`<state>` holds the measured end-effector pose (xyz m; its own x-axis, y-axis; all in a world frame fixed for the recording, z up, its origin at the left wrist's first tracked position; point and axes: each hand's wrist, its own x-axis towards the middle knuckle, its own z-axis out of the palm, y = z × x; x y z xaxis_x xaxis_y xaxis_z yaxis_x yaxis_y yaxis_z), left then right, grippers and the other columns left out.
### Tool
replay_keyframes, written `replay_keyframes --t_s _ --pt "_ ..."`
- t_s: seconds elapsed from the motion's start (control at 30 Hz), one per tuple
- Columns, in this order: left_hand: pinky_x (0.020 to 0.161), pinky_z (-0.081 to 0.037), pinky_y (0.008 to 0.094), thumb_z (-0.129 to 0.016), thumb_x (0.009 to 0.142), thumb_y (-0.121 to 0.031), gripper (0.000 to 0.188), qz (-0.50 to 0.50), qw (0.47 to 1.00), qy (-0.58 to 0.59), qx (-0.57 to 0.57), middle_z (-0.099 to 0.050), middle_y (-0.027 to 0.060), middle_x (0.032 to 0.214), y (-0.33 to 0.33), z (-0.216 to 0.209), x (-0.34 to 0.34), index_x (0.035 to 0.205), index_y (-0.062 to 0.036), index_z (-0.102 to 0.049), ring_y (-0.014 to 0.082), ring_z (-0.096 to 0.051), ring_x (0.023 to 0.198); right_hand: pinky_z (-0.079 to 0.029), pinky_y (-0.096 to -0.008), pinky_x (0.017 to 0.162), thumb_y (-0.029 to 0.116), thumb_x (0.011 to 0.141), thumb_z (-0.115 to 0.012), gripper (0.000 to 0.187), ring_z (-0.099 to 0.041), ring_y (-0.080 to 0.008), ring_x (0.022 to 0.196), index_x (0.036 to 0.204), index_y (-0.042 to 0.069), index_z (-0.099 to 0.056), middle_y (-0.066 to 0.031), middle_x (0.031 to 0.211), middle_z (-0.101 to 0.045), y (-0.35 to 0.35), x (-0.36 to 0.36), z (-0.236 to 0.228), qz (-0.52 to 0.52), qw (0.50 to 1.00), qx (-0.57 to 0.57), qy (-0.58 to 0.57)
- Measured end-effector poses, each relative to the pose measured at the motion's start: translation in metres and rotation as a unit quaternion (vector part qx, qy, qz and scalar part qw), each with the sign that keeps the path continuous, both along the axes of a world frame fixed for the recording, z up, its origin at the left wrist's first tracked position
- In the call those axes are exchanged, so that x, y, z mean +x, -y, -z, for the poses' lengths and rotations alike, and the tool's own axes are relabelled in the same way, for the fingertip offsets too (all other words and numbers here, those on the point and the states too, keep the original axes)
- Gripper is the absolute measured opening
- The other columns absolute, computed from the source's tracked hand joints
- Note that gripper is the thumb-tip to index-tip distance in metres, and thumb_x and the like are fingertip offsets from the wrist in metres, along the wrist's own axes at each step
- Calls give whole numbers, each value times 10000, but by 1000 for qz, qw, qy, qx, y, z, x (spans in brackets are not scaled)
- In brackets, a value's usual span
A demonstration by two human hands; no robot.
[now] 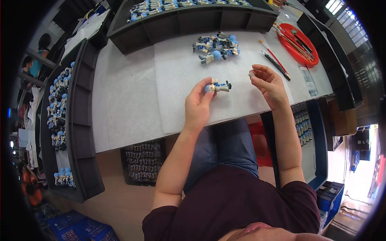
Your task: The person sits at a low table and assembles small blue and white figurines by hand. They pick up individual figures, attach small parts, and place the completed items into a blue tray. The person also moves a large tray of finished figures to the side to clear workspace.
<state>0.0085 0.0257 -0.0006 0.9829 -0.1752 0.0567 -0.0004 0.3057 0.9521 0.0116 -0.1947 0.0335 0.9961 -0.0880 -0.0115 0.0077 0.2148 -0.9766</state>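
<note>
My left hand (197, 103) is closed around the head end of a small figurine (221, 86) with blue hair, a blue-and-white body and dark feet. The figurine lies sideways above the white sheet, feet pointing right. To its right, my raised right hand (274, 89) pinches a small greyish piece (251, 74) between thumb and fingers; its kind is too small to make out. Beyond both hands, several similar figurines (217, 55) lie in a loose cluster on the white sheet (173, 80).
A black crate (189, 23) of figurines spans the table's far side; another crate (83, 120) of them stands at left. At right are a red tray (286, 29) of brushes, a red-handled brush (270, 50) and a dark pen-like tool (277, 66). A blue-rimmed crate (321, 160) sits below right.
</note>
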Motion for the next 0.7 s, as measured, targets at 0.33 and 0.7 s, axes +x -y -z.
replay_keyframes --t_s 0.33,0.7 --pt "915 -447 257 -475 888 30 355 5 1000 -12 -8 -536 108 1139 0 -2 0 1241 53 -447 133 -538 1002 -474 -254 789 18 734 -674 294 -602 -131 844 1022 2 -615 -80 932 -639 10 27 16 98 942 -315 57" --pt "824 -488 275 -533 875 5 346 13 999 34 12 -603 122 1037 5 1 -1 1212 46 -466 153 -599 899 -475 -357 750 29 692 -652 202 -584 -296 869 890 18 -620 -122 909 -613 -54 -17 9 2 836 -414 360"
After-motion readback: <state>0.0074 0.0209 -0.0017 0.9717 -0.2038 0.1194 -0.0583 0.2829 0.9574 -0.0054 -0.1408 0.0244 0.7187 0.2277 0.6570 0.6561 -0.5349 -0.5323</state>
